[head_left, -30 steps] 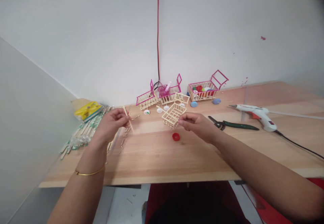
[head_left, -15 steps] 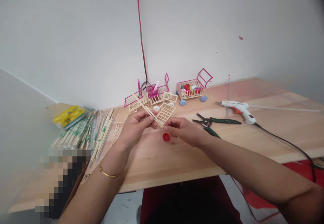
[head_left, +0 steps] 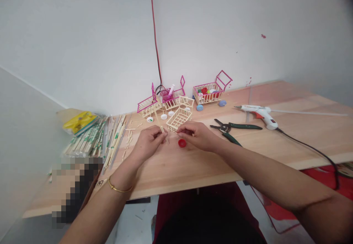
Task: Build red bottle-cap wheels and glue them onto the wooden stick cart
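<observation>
White walls meet in a corner behind the wooden surface (head_left: 193,170), whose near edge runs just under my forearms, with bare board between that edge and my hands. To the left, a spread of bamboo sticks (head_left: 93,141) takes up the room as far as the side wall. To the right lie the green-handled cutters (head_left: 237,127) and the glue gun (head_left: 259,112), whose cord trails off the near edge, and beyond them the board is open. My left hand (head_left: 149,141) pinches a short wooden stick (head_left: 164,134) between thumb and fingertips, its top leaning away from me. My right hand (head_left: 198,135) hovers just beside it with the fingers curled and the thumb drawn to the forefinger; I cannot tell whether it grips anything. A red bottle cap (head_left: 182,143) lies between my hands, and an unpainted stick basket (head_left: 179,118) stands just behind them.
</observation>
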The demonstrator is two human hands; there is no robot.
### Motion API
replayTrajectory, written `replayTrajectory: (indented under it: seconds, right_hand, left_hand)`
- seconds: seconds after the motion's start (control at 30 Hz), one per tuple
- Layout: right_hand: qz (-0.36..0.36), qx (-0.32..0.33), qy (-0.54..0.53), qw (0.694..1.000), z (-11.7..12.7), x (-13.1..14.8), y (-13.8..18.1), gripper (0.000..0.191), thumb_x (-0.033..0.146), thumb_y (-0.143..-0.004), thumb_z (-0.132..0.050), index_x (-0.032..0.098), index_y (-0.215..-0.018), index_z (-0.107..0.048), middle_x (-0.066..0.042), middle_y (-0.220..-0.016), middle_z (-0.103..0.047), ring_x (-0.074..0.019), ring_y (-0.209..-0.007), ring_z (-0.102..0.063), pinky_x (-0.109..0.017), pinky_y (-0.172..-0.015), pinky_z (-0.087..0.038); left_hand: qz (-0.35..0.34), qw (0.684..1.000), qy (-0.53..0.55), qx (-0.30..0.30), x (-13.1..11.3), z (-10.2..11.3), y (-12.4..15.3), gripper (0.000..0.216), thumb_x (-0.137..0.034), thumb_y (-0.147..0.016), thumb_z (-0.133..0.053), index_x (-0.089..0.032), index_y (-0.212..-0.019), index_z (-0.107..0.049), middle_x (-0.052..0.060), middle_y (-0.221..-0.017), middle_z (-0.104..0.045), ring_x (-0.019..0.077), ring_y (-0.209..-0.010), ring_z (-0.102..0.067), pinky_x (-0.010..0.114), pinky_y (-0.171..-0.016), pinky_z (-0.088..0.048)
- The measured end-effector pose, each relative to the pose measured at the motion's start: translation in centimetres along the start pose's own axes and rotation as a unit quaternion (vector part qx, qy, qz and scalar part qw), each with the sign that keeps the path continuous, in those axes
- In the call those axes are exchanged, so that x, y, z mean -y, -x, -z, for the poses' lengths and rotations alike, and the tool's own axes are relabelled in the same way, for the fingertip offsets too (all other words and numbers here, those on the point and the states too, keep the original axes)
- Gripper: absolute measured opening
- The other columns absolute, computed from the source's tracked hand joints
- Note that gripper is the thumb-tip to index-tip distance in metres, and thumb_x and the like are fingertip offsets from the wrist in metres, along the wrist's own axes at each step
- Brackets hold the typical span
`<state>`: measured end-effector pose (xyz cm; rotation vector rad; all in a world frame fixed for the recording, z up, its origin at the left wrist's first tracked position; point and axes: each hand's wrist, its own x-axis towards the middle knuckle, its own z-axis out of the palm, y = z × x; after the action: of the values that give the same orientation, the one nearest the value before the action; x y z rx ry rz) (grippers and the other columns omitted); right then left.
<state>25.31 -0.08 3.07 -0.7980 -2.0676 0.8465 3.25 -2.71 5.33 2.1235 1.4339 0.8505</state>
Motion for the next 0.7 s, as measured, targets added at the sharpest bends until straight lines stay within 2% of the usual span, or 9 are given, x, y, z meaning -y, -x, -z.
replayTrajectory:
  seconds: [0.17,0.3,0.47,0.6,0.7]
  right_hand:
    - [0.029,0.003,0.034,0.999,-0.4,-0.6,-0.2,0.014,0.025,-0.085,-0.055,0.017,-0.087,-0.066,-0.002,-0.073,-0.064,-0.0129,-0.065,-0.054,-0.025,-0.062,-0.041]
    - [0.032,-0.001,0.022,0.999,-1.0,0.0,-0.3,0.017,0.027,-0.086,-0.055,0.017,-0.091,-0.067,-0.003,-0.074,-0.065,-0.0134,-0.066,-0.056,-0.025,-0.063,-0.042]
    - [0.028,-0.003,-0.027,0.999,-1.5,1.8,-0.4,0.024,0.028,-0.085,-0.058,0.014,-0.103,-0.065,-0.006,-0.086,-0.067,-0.0141,-0.071,-0.060,-0.026,-0.066,-0.045]
    - [0.042,0.016,-0.017,0.999,-1.8,2.6,-0.8,0.014,0.026,-0.087,-0.057,0.017,-0.088,-0.067,-0.002,-0.075,-0.065,-0.0130,-0.067,-0.058,-0.025,-0.066,-0.043]
    - [0.047,0.024,-0.012,0.999,-1.8,2.7,-1.1,0.016,0.026,-0.089,-0.055,0.018,-0.079,-0.066,-0.001,-0.070,-0.063,-0.0128,-0.066,-0.056,-0.024,-0.065,-0.041]
  left_hand:
    - [0.009,1.000,0.010,-0.003,1.4,-1.1,0.9,0.023,-0.031,-0.088,-0.053,-0.017,-0.075,-0.065,0.001,-0.065,-0.064,0.0124,-0.062,-0.059,0.024,-0.063,-0.043]
    - [-0.052,0.998,-0.019,0.001,1.0,-1.0,1.0,0.025,-0.028,-0.089,-0.052,-0.017,-0.069,-0.063,0.002,-0.067,-0.063,0.0124,-0.065,-0.057,0.024,-0.065,-0.042]
    - [-0.100,0.994,-0.051,0.003,0.5,-1.6,1.2,0.023,-0.026,-0.089,-0.051,-0.016,-0.071,-0.061,0.003,-0.069,-0.061,0.0123,-0.066,-0.056,0.024,-0.064,-0.040]
    - [-0.114,0.992,-0.049,-0.018,0.7,-2.4,1.4,0.025,-0.024,-0.090,-0.049,-0.016,-0.068,-0.058,0.002,-0.067,-0.059,0.0118,-0.064,-0.054,0.023,-0.062,-0.039]
    - [-0.120,0.991,-0.049,-0.035,0.8,-2.6,1.5,0.025,-0.022,-0.090,-0.049,-0.017,-0.067,-0.057,0.002,-0.066,-0.058,0.0117,-0.064,-0.053,0.023,-0.062,-0.039]
